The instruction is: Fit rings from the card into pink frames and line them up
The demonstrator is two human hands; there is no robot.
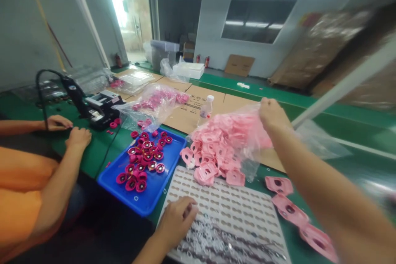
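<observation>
My right hand [274,115] is closed on the edge of a clear plastic bag [252,148], raised above the table. Light pink plastic housings [213,144] fill the bag and spill from its mouth onto the far edge of a pale tray [235,202] with rows of shaped slots. Over the tray's left part is my left hand [177,218], its fingers curled in; whatever they may hold is hidden. Small clear rings and dark slender pieces [216,239] lie heaped on the near part of the tray, beside that hand.
Left of the tray, a blue tray [148,202] holds round magenta parts [145,156]. A co-worker's hands [77,136] rest near a black device [99,109]. A bottle [206,109] stands behind the bag. Several pink housings [291,210] lie in a row under my right forearm.
</observation>
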